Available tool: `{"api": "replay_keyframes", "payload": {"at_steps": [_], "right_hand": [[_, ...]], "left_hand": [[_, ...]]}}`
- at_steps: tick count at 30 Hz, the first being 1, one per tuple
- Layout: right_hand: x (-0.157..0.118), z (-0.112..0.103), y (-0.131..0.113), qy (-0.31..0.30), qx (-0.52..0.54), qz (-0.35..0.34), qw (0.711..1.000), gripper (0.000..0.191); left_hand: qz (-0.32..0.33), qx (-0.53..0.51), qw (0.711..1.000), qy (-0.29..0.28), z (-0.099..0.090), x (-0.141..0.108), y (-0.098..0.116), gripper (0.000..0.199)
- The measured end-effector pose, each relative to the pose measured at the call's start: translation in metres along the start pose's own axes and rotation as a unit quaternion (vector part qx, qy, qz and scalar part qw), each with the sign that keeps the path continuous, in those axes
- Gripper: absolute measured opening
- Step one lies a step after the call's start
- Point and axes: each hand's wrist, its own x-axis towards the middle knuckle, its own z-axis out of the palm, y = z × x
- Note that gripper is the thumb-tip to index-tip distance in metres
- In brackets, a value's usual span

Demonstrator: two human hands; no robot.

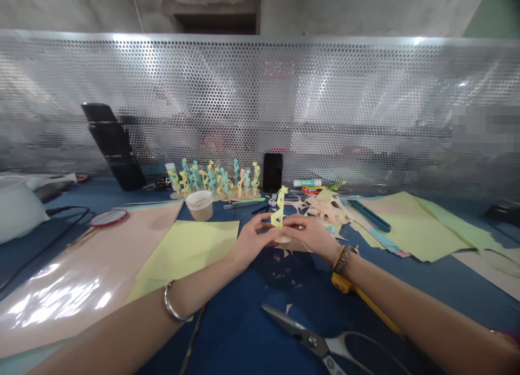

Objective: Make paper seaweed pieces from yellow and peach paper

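Note:
Between my two hands stands a small yellow paper cutout (279, 208), upright and twisting, with cut openings in it. My left hand (259, 235) pinches its lower part from the left. From the right, the fingers of my right hand (307, 231) close on the same foot, where a pale round base shows partly below. The fingertips nearly meet and hide the joint. Behind stands a row of similar paper cutouts (219, 180) in yellow, blue and pink. A pair of scissors (311, 340) lies open on the table in front of me.
A paper cup (200, 206), a green pen (244, 203), and yellow sheets (203, 245) lie to the left. On the right are paper scraps (329, 207), a teal cutter (370, 216) and a yellow tool (365, 299) under my right wrist. A phone (272, 172) leans on the perforated metal screen (260, 104).

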Motion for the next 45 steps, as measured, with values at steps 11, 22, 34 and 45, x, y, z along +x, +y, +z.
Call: {"api": "replay_keyframes", "payload": {"at_steps": [11, 22, 34, 45], "right_hand": [[-0.0004, -0.0025, -0.0020, -0.020, 0.027, -0.020, 0.999, 0.018], [0.0003, -0.0001, -0.0015, -0.003, 0.045, 0.002, 0.999, 0.018], [0.0004, -0.0010, -0.0043, -0.014, 0.054, 0.028, 0.998, 0.017], [-0.0010, 0.0026, -0.0021, -0.036, 0.155, 0.062, 0.985, 0.020]], "left_hand": [[0.058, 0.043, 0.997, 0.005, -0.0054, 0.0041, -0.0043, 0.052], [0.058, 0.053, 0.997, -0.012, -0.0061, 0.0031, -0.0040, 0.055], [0.052, 0.032, 0.998, -0.032, -0.0066, 0.0054, -0.0090, 0.059], [0.048, 0.047, 0.998, -0.019, -0.0059, 0.0032, -0.0056, 0.056]]}}
